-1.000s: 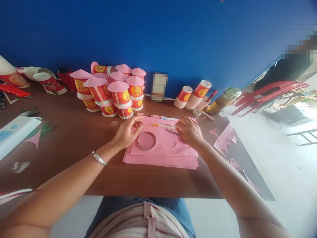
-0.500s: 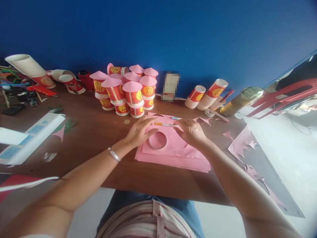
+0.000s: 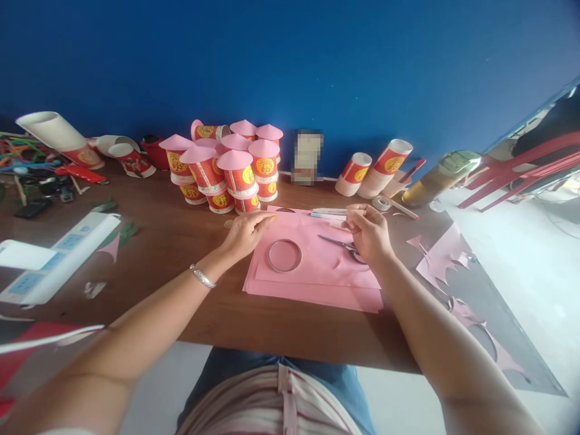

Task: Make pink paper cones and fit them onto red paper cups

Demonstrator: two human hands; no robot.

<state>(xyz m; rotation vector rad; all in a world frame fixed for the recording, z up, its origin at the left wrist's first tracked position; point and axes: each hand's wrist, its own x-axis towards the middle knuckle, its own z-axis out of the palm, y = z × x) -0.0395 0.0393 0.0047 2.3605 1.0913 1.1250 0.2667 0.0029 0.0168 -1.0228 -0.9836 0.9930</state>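
My right hand (image 3: 369,234) is closed round one end of a white pen (image 3: 333,211), held just above the far edge of a stack of pink paper sheets (image 3: 312,284). My left hand (image 3: 246,232) rests on the stack's far left corner, its fingertips pinched on a small orange piece that looks like the pen's cap (image 3: 272,218). Between the hands a metal ring (image 3: 284,255) lies flat on the top sheet. Scissors (image 3: 341,244) lie on the paper just below my right hand. A blue-tipped pen (image 3: 322,215) lies beside the white one.
Red paper cups with pink cone lids (image 3: 226,166) are piled at the back against the blue wall. Two cup stacks (image 3: 376,166) lie tipped at the back right, near a tape roll (image 3: 382,203) and a bottle (image 3: 437,172). A white power strip (image 3: 58,257) lies left; pink offcuts (image 3: 437,257) lie right.
My right hand lifted off the paper with the white pen, uncovering the scissors. The orange tip came away from the pen and now sits at my left fingertips. The view shifted slightly.
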